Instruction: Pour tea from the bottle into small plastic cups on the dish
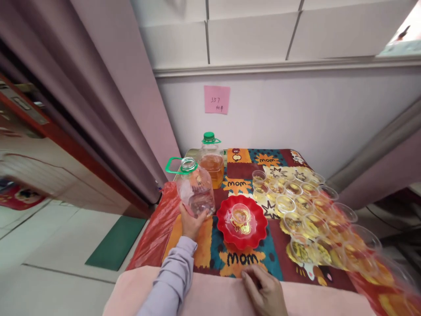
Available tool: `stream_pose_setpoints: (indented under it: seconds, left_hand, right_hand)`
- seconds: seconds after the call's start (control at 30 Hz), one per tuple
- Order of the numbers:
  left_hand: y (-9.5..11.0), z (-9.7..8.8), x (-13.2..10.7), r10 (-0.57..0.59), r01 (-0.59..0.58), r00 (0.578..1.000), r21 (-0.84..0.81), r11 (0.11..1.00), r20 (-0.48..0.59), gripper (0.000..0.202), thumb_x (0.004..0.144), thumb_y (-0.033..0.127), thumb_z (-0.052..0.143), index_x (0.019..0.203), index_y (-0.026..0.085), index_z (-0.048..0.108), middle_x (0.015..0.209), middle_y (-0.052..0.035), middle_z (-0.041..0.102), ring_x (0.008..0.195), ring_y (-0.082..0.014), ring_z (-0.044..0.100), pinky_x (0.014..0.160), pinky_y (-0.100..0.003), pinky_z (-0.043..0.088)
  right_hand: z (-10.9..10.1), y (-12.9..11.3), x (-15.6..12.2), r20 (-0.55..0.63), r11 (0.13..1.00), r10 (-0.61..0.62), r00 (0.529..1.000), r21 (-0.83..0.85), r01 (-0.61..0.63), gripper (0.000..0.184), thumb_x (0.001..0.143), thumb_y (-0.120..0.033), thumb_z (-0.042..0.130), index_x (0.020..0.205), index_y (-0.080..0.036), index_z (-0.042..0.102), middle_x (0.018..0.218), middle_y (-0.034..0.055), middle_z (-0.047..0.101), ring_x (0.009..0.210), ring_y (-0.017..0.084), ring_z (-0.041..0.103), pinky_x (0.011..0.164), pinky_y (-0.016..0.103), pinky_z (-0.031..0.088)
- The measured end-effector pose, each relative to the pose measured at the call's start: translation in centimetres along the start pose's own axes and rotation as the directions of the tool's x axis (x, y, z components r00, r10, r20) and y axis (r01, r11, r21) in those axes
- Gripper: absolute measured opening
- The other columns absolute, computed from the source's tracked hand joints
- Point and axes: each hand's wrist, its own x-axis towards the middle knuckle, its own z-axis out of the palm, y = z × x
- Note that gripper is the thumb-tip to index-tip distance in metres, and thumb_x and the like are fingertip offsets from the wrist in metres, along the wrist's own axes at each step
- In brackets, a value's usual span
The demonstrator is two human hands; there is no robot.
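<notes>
My left hand (pixel 190 223) grips the base of a clear plastic jug (pixel 196 188) with an open neck and a green handle ring; the jug stands slightly tilted near the table's left edge. Behind it stands a second jug (pixel 212 163) with a green cap and amber liquid. A red scalloped plate (pixel 253 228) lies in the middle with a small clear cup (pixel 240 215) of amber liquid on it. My right hand (pixel 265 290) rests at the near edge of the patterned cloth, fingers curled loosely, holding nothing.
Several clear cups with amber liquid (pixel 309 206) fill the right side of the table in rows. A colourful cloth (pixel 241 259) covers the table. A curtain (pixel 108 109) hangs at the left, a wall with a pink note (pixel 216 99) stands behind. Tiled floor lies to the left.
</notes>
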Motion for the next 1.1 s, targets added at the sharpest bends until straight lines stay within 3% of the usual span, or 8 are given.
stream_pose_setpoints:
  seconds: [0.23,0.43,0.57,0.7,0.77,0.83,0.93,1.1]
  left_hand:
    - [0.4,-0.4,0.8,-0.045,0.047,0.998,0.040,0.998,-0.044,0.078,0.060,0.056,0.090,0.118,0.016,0.056,0.122,-0.0140,0.059,0.127,-0.0373,0.058,0.119,-0.060,0.041]
    - [1.3,-0.1,0.7,-0.061,0.060,0.998,-0.083,0.995,0.000,0.101,0.066,0.058,0.089,0.146,0.016,0.044,0.141,-0.0206,0.058,0.138,-0.0352,0.058,0.119,-0.052,0.046]
    - [2.0,-0.7,-1.2,-0.078,0.072,0.996,-0.111,0.991,-0.046,0.117,0.065,0.057,0.090,0.157,0.018,0.027,0.159,-0.0260,0.044,0.149,-0.0345,0.050,0.121,-0.050,0.043]
    - [3.5,-1.8,-5.4,-0.093,0.083,0.985,-0.074,0.994,-0.146,0.085,0.079,0.054,0.080,0.145,0.019,0.040,0.149,-0.0228,0.052,0.139,-0.0331,0.057,0.120,-0.055,0.044]
    - [4.3,-2.1,-7.8,-0.073,0.068,0.993,-0.067,0.995,-0.088,0.070,0.082,0.051,0.079,0.137,0.021,0.049,0.135,-0.0176,0.061,0.127,-0.0317,0.064,0.115,-0.054,0.049]
    - [4.7,-2.0,-9.9,0.023,-0.022,0.996,-0.016,1.000,0.088,0.065,0.083,0.050,0.079,0.135,0.021,0.053,0.130,-0.0159,0.065,0.123,-0.0317,0.066,0.113,-0.053,0.051]
    - [4.7,-1.1,-11.9,0.079,-0.088,0.964,0.027,0.996,0.255,0.079,0.080,0.053,0.082,0.144,0.019,0.051,0.135,-0.0189,0.062,0.122,-0.0341,0.067,0.109,-0.056,0.054]
    - [3.6,0.3,-12.7,0.097,-0.113,0.935,0.027,0.993,0.342,0.104,0.076,0.056,0.086,0.160,0.019,0.037,0.156,-0.0256,0.047,0.132,-0.0376,0.063,0.114,-0.061,0.050]
  right_hand:
    - [-0.9,-1.0,0.6,0.039,0.998,0.028,0.999,-0.052,-0.026,0.028,0.105,-0.037,0.056,0.088,-0.025,0.074,0.078,0.0027,0.079,0.067,0.019,0.076,0.063,0.027,0.057]
    - [-1.1,-1.2,1.2,0.010,0.998,-0.025,1.000,-0.066,0.025,0.025,0.101,-0.030,0.057,0.083,-0.023,0.073,0.073,0.0004,0.077,0.065,0.017,0.074,0.061,0.026,0.053]
    - [-1.2,-1.1,1.1,-0.024,0.999,-0.028,0.999,-0.042,0.027,0.024,0.101,-0.030,0.058,0.084,-0.023,0.073,0.073,-0.0001,0.077,0.062,0.016,0.071,0.060,0.025,0.052]
    - [-1.4,-1.1,0.6,-0.063,1.000,0.004,0.998,0.029,-0.002,0.026,0.102,-0.033,0.059,0.083,-0.023,0.073,0.071,-0.0001,0.075,0.058,0.015,0.068,0.057,0.024,0.051]
    - [-1.9,-1.5,1.2,-0.066,0.998,0.017,0.998,0.063,-0.013,0.026,0.103,-0.033,0.059,0.083,-0.023,0.072,0.071,-0.0004,0.075,0.057,0.014,0.067,0.056,0.024,0.050]
    - [-2.9,-2.4,2.9,-0.060,0.999,0.000,0.998,0.054,0.003,0.022,0.102,-0.034,0.062,0.088,-0.023,0.074,0.077,0.0003,0.077,0.061,0.015,0.068,0.059,0.025,0.052]
    - [-4.4,-3.9,7.3,-0.044,0.996,-0.079,0.996,-0.052,0.077,0.019,0.099,-0.036,0.070,0.112,-0.023,0.074,0.104,0.0056,0.081,0.092,0.021,0.076,0.082,0.031,0.058]
    - [-3.8,-4.6,14.3,0.060,0.942,-0.086,0.994,-0.320,0.101,0.073,0.083,-0.037,0.088,0.147,-0.016,0.060,0.154,0.0193,0.063,0.142,0.034,0.060,0.119,0.048,0.046]
